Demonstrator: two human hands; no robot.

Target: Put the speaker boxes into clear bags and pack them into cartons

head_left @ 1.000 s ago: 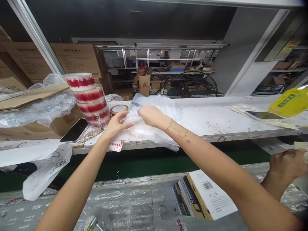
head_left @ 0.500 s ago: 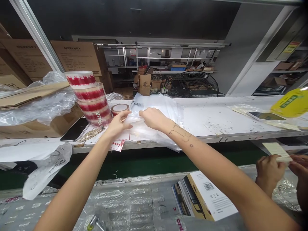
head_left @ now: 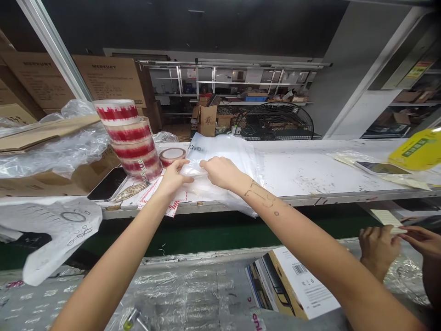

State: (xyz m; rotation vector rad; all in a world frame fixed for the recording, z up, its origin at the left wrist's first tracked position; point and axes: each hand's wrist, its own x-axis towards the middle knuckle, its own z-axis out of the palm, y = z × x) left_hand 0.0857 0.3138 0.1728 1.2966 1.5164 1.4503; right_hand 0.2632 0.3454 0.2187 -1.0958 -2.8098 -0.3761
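A stack of clear plastic bags lies on the white bench, its near edge hanging over the front. My right hand is closed in a pinch on the crumpled top bag. My left hand rests at the left side of the same bag, thumb and forefinger apart; its other fingers are partly hidden. Under and beside my left wrist lie red-and-white printed papers. A single tape roll sits just behind my left hand, next to a leaning stack of red-printed tape rolls.
A dark phone and an open carton with plastic wrap are at left. Below the bench, a printed box stands on wrapped goods. At right, another person's hands hold a paper slip, below a yellow sign.
My hands stay almost in place on the bag, my left shifting slightly right. The other person's hands have moved a little left and down with the slip.
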